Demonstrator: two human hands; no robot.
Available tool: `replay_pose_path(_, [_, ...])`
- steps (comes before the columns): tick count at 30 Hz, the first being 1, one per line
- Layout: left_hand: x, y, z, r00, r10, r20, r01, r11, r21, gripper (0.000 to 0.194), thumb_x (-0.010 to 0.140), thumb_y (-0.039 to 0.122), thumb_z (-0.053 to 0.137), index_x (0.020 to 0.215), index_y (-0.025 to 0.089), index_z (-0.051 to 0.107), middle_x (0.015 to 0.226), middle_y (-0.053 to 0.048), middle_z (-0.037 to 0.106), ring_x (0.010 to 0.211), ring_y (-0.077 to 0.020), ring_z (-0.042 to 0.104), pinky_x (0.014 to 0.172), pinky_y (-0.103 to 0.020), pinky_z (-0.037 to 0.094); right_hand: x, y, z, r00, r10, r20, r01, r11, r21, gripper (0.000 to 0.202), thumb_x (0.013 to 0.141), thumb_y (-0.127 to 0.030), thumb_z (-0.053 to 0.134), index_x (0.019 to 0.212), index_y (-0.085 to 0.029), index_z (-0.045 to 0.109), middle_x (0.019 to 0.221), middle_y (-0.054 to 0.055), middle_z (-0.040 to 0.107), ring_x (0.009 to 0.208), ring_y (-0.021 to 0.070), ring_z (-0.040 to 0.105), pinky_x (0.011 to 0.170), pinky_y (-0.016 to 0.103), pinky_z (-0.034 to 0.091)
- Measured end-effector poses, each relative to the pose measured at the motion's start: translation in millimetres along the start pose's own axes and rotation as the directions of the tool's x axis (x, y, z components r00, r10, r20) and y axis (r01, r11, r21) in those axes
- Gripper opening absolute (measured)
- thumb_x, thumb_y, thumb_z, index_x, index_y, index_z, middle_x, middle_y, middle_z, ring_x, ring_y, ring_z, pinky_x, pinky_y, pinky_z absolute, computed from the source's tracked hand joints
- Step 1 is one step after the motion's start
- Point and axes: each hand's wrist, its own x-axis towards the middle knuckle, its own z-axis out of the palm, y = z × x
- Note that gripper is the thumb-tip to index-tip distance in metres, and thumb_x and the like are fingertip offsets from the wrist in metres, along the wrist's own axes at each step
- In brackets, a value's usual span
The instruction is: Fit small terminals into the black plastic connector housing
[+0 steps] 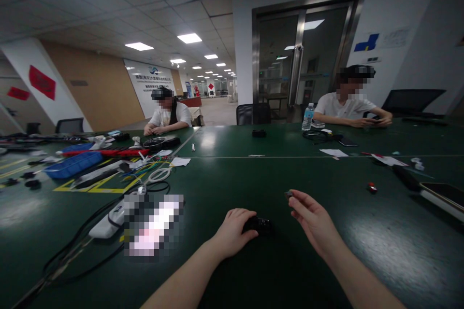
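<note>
Near the front middle of the green table [224,178], my left hand [232,232] is closed around the left end of a small black device [261,224]. Its right end shows beyond my fingers; I cannot make out its exact kind. To the right, my right hand [312,217] is raised a little above the tabletop. Between its thumb and fingertips it pinches a small dark grey piece [288,194], too small to name. The two hands are apart, with the device's free end between them.
A pixelated bright phone-like screen [155,227] and a white power strip [108,222] with cables lie left. Blue trays [74,165] stand beyond. A small red item [371,187] lies right. Two people [168,113] sit across the table, a water bottle [308,117] beside the right one.
</note>
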Motion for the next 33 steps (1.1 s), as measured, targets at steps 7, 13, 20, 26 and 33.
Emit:
replay_pose_path(7, [0.9,-1.0,1.6,1.000,0.015,-0.009,-0.015,1.000,0.022,0.044,0.081,0.032,0.060,0.122,0.025,0.048,0.122,-0.004,0.053,0.117,-0.0240,0.044,0.101,-0.041,0.029,-2.7,13.4,5.5,0.980,-0.117,0.160,0.161,0.942,-0.296,0.036,0.069,-0.039,0.068,0.101,-0.024,0.062,0.099,0.003,0.065,0.094,0.0218,0.058,0.081,0.035,0.047])
replay_pose_path(13, [1.7,-3.6,4.0,0.999,0.033,-0.032,-0.032,0.999,0.030,0.044,0.080,0.031,0.062,0.121,0.025,0.048,0.121,-0.004,0.054,0.115,-0.0233,0.045,0.100,-0.040,0.031,-9.1,22.9,12.8,0.939,-0.107,0.326,0.291,0.755,-0.587,0.026,0.077,-0.033,0.059,0.101,-0.025,0.062,0.095,0.002,0.063,0.086,0.0204,0.058,0.077,0.035,0.046])
replay_pose_path(20, [1.4,-3.9,5.0,0.998,0.037,-0.045,-0.036,0.999,0.023,0.044,0.080,0.031,0.062,0.121,0.025,0.049,0.120,-0.003,0.055,0.114,-0.0218,0.045,0.101,-0.038,0.030,-20.6,22.1,23.5,0.883,-0.018,0.469,0.384,0.605,-0.698,0.023,0.078,-0.023,0.058,0.100,-0.028,0.064,0.099,0.000,0.062,0.094,0.0194,0.056,0.082,0.033,0.046])
replay_pose_path(26, [0.9,-0.2,1.9,0.999,0.027,-0.021,-0.027,1.000,0.017,0.043,0.081,0.032,0.061,0.121,0.025,0.048,0.121,-0.004,0.054,0.116,-0.0226,0.044,0.101,-0.040,0.030,-22.4,19.6,27.5,0.866,-0.003,0.500,0.437,0.490,-0.755,0.021,0.077,-0.021,0.059,0.097,-0.026,0.064,0.101,0.000,0.061,0.098,0.0190,0.054,0.085,0.032,0.043])
replay_pose_path(33, [1.2,-1.5,3.7,0.998,0.051,-0.039,-0.050,0.998,0.023,0.044,0.079,0.030,0.062,0.121,0.026,0.048,0.120,-0.003,0.055,0.115,-0.0222,0.046,0.100,-0.039,0.031,-24.2,20.1,30.7,0.863,-0.012,0.505,0.465,0.413,-0.784,0.021,0.077,-0.021,0.059,0.097,-0.026,0.065,0.099,0.001,0.059,0.094,0.0197,0.053,0.081,0.033,0.043])
